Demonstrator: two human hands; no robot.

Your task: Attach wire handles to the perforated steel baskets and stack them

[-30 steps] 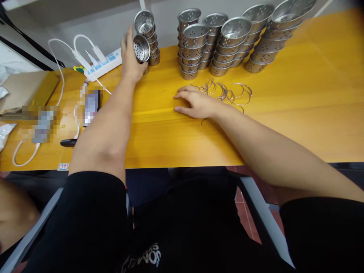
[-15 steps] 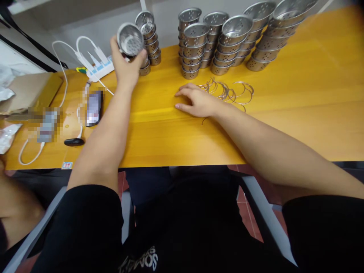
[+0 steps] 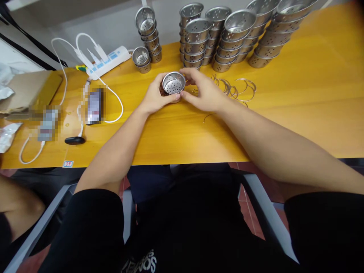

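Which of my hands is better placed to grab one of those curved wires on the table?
Your right hand, I'd say: it is nearer the curved wires. Your left hand is wrapped around the metal cup and would have to reach across. I can't tell whether the right one holds something.

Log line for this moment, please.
left hand: holding perforated cup | right hand: at cup's right side | curved wires: beside right hand | cup stacks: near wall

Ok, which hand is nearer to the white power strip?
Left. The left hand grips the perforated metal cup, right of the white power strip; the right hand is farther right, beyond the cup.
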